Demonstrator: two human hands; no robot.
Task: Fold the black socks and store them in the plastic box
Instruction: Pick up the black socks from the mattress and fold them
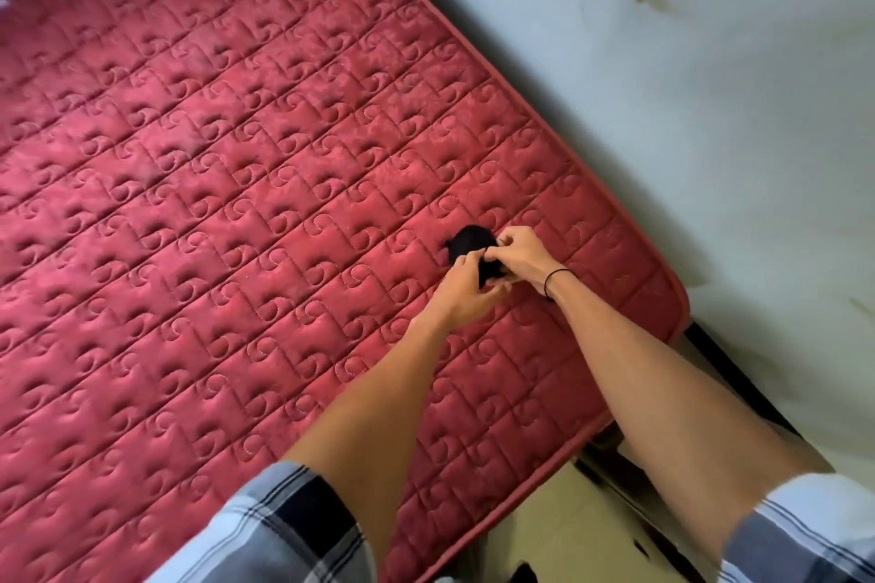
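A small bundle of black socks [471, 244] lies bunched on the red quilted mattress [227, 213], near its right edge. My left hand [466, 294] pinches the lower part of the bundle from the near side. From the right, my right hand [518, 253] grips the same bundle with its fingers curled over the top. A thin black band circles my right wrist. Both hands hide much of the socks. No plastic box is in view.
A pale stained wall [686, 109] runs close along the mattress's right edge. At the lower right, a dark bed frame [729, 360] and a strip of pale floor [558, 530] show past the mattress corner. Checked sleeves cover my upper arms.
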